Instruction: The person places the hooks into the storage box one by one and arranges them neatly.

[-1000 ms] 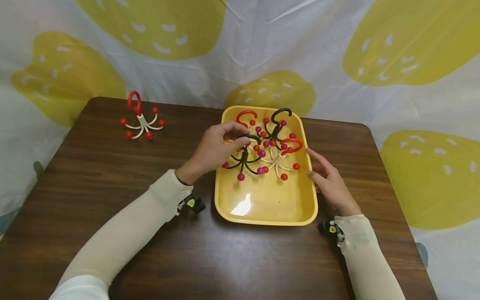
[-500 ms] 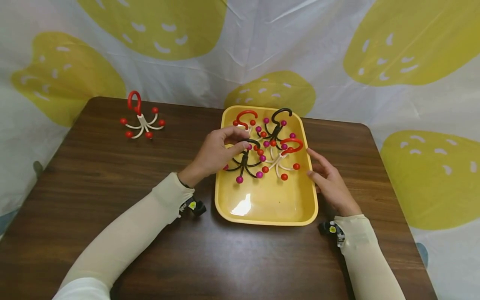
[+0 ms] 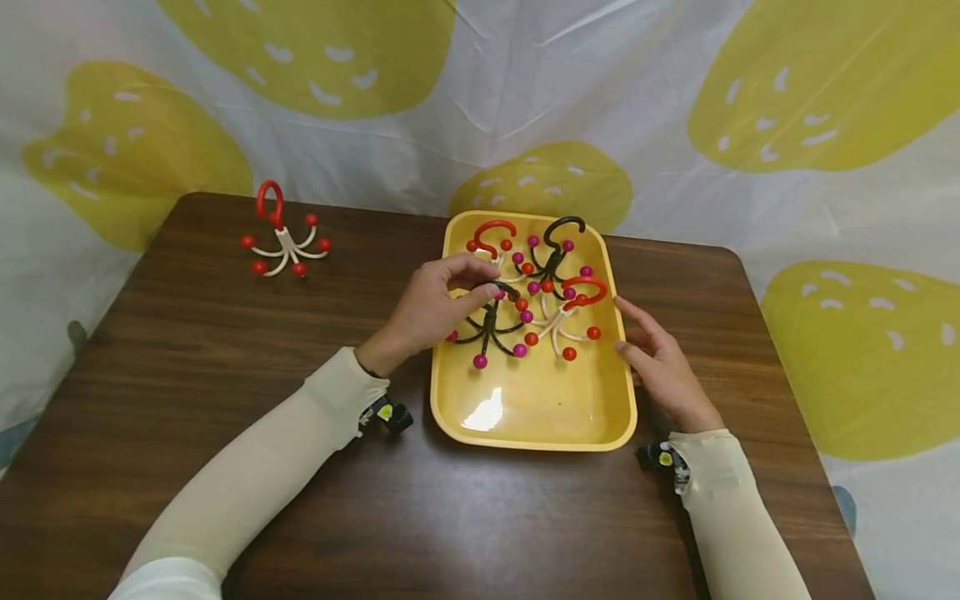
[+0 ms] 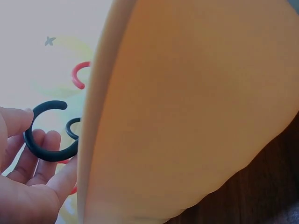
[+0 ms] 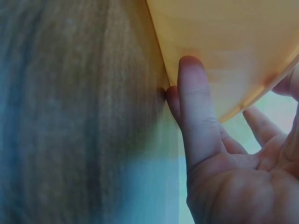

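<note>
A black hook hanger (image 3: 489, 329), with several curved arms tipped in magenta balls, stands in the yellow tray (image 3: 525, 437). My left hand (image 3: 433, 308) holds its hook between thumb and fingers. In the left wrist view the black hook (image 4: 50, 155) shows against the fingers, its lower part hidden behind the tray wall (image 4: 187, 93). My right hand (image 3: 663, 367) rests its fairly straight fingers and thumb against the tray's right side. The right wrist view shows a finger (image 5: 196, 102) lying against the outer wall.
Another black hanger (image 3: 553, 265) and two red-hooked white ones (image 3: 557, 321) share the tray's far half. A red-and-white hanger (image 3: 285, 242) stands on the wooden table (image 3: 247, 375) at the far left. A patterned curtain (image 3: 660, 83) hangs behind.
The left hand has moved slightly toward the front with the black hanger, which has come down and forward a little. The hook tilts lower. The right hand has stayed put.
</note>
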Available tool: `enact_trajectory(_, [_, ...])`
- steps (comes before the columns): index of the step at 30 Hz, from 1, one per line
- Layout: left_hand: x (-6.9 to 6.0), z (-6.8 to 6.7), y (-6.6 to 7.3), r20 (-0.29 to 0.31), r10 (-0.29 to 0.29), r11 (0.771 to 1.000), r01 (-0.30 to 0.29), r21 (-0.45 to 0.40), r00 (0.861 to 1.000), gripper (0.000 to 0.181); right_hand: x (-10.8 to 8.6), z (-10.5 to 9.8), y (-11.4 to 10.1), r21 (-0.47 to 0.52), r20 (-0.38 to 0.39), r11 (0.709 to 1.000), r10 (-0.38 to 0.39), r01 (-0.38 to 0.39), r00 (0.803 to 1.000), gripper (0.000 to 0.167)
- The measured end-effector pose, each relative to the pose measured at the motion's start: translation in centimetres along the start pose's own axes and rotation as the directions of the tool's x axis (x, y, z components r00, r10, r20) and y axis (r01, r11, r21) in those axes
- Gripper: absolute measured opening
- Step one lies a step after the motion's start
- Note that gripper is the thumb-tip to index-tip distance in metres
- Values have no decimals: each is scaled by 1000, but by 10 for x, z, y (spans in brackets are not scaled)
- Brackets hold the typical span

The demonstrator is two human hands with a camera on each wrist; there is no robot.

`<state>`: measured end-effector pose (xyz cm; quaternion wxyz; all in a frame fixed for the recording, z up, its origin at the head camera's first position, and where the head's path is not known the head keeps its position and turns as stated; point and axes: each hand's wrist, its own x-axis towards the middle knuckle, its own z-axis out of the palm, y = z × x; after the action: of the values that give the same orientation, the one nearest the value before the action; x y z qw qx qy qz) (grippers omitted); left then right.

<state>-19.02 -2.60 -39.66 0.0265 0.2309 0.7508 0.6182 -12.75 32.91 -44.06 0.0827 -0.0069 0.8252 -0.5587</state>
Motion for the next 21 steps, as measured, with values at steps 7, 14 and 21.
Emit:
enact_trajectory(7, [-1,-1,0,-1,1,1000,-1,6,1000,20,-1,0,0,2,-3,1000,7,-7,1000,65])
enact_trajectory(14, [-2,-3,1,-21,9,1000,-9,13,1000,20,0,1,0,-17,-7,1000,6,-7,1000,64])
enact_trajectory(21, [-2,-8,4,-52,-9,1000,9,-7,999,23,-1,0,-1,-15,-7,1000,6,-6,1000,64])
